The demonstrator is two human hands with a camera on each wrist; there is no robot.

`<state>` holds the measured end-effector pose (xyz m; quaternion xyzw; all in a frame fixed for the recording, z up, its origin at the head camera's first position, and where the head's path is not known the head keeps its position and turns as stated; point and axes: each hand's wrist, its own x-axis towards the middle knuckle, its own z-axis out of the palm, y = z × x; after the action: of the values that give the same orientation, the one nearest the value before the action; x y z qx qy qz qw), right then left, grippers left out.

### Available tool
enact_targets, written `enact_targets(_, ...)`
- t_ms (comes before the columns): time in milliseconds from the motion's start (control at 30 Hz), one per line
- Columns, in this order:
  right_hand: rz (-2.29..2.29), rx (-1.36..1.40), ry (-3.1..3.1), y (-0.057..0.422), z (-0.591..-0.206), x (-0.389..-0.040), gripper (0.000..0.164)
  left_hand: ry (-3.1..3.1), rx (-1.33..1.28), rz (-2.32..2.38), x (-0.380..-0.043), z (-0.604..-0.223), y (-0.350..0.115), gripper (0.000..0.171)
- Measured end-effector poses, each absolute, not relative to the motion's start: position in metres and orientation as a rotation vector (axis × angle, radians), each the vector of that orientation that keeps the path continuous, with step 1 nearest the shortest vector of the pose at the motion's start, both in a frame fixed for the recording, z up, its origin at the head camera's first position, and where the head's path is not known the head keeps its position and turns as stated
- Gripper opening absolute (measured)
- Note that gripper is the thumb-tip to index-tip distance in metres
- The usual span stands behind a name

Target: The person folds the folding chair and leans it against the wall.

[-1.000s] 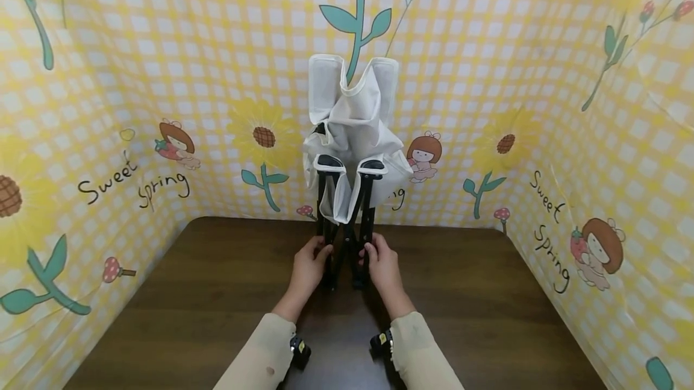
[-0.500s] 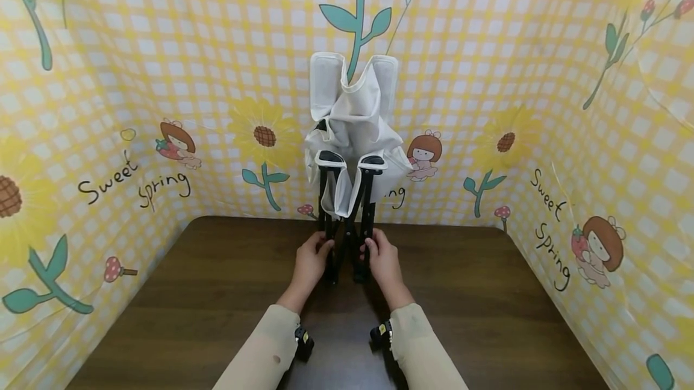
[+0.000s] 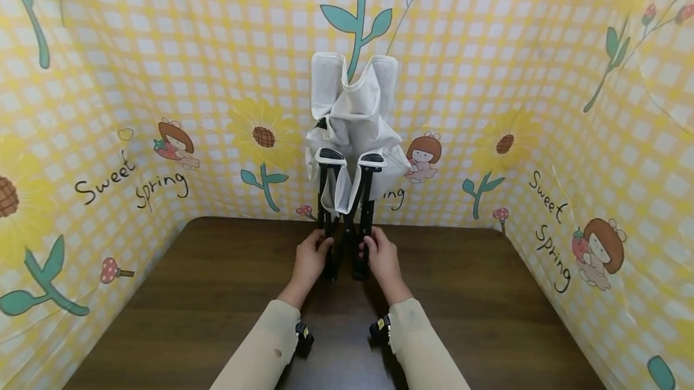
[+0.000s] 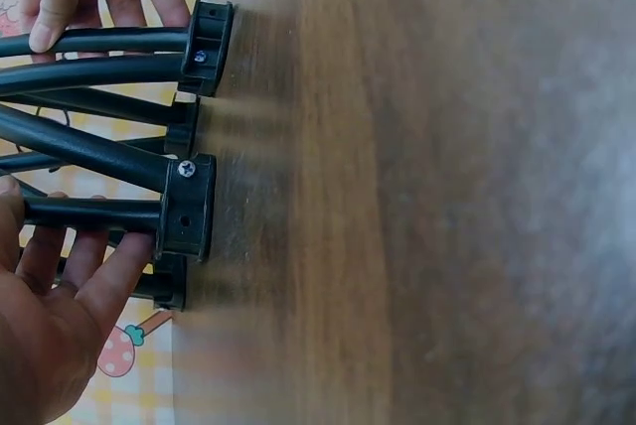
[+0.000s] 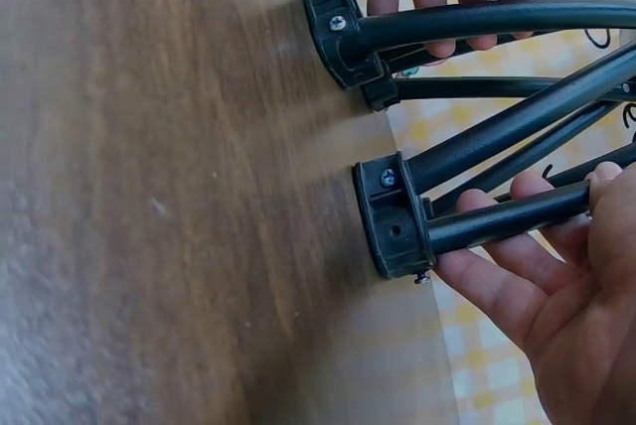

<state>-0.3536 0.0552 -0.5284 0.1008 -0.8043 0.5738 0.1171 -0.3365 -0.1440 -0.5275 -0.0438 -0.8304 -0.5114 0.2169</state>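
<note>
A folded camp chair with white fabric [image 3: 355,116] and black tube legs [image 3: 367,197] stands upright near the table's far edge. My left hand [image 3: 309,263] grips the legs on the left side, thumb on the near face and fingers behind. On the right side my right hand [image 3: 384,262] holds a leg low down in the same way. Black plastic feet with screws show close up in the left wrist view, one such foot [image 4: 189,209] just beside my fingers. In the right wrist view another foot [image 5: 393,216] is at the tabletop; whether all feet touch it I cannot tell.
The dark wooden table [image 3: 217,305] stretches out on both sides of the chair. Behind and around it hangs a yellow checked cloth [image 3: 228,64] printed with sunflowers and figures. The chair's upper fabric is close in front of this cloth.
The chair's feet have shifted slightly toward the table's far edge, and both hands have moved forward a little with them. Both grips look the same.
</note>
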Motion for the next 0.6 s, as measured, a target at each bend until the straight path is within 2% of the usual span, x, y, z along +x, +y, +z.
enact_targets(600,1.663,0.29,-2.371,0.0527,-0.5291,-0.3621,0.019,-2.316,-0.118,-1.378,-0.3445,-0.5267,-0.1439,0.013)
